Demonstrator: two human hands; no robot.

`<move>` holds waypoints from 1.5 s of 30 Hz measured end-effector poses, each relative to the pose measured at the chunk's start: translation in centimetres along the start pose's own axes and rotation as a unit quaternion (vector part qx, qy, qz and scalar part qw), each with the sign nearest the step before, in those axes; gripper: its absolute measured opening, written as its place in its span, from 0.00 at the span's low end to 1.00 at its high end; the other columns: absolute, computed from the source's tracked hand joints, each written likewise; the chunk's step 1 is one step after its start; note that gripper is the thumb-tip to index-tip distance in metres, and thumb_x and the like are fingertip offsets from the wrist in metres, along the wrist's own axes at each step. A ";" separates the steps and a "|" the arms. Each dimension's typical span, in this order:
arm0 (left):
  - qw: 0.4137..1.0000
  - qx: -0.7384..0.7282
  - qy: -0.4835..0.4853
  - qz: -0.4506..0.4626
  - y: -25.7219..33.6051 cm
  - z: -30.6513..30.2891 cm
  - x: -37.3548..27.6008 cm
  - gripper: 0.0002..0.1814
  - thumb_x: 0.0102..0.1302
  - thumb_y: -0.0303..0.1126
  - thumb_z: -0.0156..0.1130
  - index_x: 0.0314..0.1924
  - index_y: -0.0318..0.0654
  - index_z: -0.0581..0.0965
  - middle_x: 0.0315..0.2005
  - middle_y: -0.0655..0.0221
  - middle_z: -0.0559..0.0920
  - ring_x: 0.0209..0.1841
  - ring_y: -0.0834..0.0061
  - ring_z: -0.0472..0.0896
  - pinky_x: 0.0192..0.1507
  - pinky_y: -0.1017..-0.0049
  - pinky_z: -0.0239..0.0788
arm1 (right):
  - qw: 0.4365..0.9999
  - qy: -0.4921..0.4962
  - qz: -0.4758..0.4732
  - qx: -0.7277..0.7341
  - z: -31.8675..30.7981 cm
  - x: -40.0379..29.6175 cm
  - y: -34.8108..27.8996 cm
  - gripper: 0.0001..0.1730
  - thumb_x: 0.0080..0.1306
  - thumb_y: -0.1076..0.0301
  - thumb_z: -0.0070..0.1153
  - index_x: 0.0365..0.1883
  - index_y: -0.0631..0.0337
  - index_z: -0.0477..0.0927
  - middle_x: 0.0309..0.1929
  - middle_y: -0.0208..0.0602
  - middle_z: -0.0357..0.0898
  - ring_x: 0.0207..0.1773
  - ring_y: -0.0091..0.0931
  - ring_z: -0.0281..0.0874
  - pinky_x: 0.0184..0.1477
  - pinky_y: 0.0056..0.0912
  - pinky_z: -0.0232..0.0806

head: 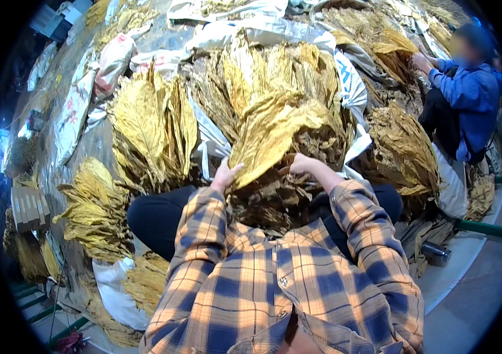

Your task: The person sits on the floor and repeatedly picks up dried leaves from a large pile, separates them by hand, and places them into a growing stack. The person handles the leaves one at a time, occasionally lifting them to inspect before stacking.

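A broad yellow dried leaf, likely tobacco (273,132), lies raised between my hands above a heap of brown leaves in front of my lap. Its lower left edge is pinched in my left hand (228,174). At its lower right edge is my right hand (300,165), fingers curled against the leaf and partly hidden, so its hold is unclear. Beyond the leaf lies a large pile of dried leaves (295,71) on an opened white woven sack (350,84). A bundle of yellow leaves (140,124) stands to the left.
More leaf stacks lie at my left knee (96,208) and on the right (403,150). A person in blue (472,97) sits at the upper right, handling leaves. Filled white sacks (74,115) lie at the left. A dark metallic cylinder (435,252) rests at the lower right, near a green bar (489,229).
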State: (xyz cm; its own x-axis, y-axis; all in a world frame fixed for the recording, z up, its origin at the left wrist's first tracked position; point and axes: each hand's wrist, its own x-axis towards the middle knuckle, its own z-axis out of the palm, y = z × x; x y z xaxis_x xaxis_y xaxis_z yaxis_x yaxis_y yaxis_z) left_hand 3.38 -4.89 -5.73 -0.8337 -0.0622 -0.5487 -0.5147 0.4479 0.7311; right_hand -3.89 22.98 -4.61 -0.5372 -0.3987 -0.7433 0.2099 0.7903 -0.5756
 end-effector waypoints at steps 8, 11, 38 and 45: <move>0.998 0.041 -0.049 0.002 -11.1 -1.3 2.7 0.25 0.52 0.48 0.68 0.44 0.37 0.81 0.36 0.66 0.84 0.39 0.76 0.79 0.44 0.74 0.69 | 0.966 -0.039 -0.027 0.256 1.9 1.8 -7.7 0.35 0.52 0.59 0.68 0.58 0.59 0.71 0.44 0.40 0.79 0.42 0.30 0.79 0.36 0.38 0.75; 0.985 -0.158 -0.045 -0.046 -7.9 -0.9 0.6 0.23 0.55 0.45 0.68 0.43 0.32 0.81 0.34 0.69 0.83 0.36 0.80 0.77 0.41 0.77 0.69 | 0.972 -0.029 -0.046 0.230 2.0 0.3 -9.8 0.41 0.53 0.59 0.68 0.63 0.59 0.64 0.42 0.37 0.81 0.43 0.27 0.79 0.40 0.32 0.73; 0.874 -0.476 -0.091 -0.036 11.4 -0.2 -10.0 0.08 0.69 0.32 0.53 0.44 0.36 0.73 0.28 0.67 0.81 0.19 0.80 0.72 0.18 0.82 0.62 | 0.897 0.389 -0.208 0.034 -1.4 -2.9 -7.5 0.13 0.65 0.67 0.49 0.45 0.62 0.76 0.45 0.44 0.76 0.47 0.34 0.76 0.52 0.34 0.68; 0.853 -0.522 -0.016 -0.015 11.8 -1.4 -8.6 0.12 0.68 0.31 0.53 0.49 0.35 0.72 0.31 0.65 0.81 0.21 0.81 0.73 0.19 0.82 0.64 | 0.857 0.493 0.150 -0.017 -8.4 1.2 3.3 0.24 0.59 0.70 0.49 0.55 0.58 0.68 0.57 0.44 0.67 0.59 0.40 0.67 0.58 0.42 0.63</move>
State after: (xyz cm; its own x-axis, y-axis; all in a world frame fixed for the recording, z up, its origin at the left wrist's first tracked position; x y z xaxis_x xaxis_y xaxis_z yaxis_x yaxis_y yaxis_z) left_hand 4.18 -0.29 8.13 -0.8199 -0.0287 -0.5718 -0.4469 -0.5921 0.6705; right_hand -10.71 29.03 -4.54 -0.8960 0.3981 -0.1969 0.4441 0.8080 -0.3871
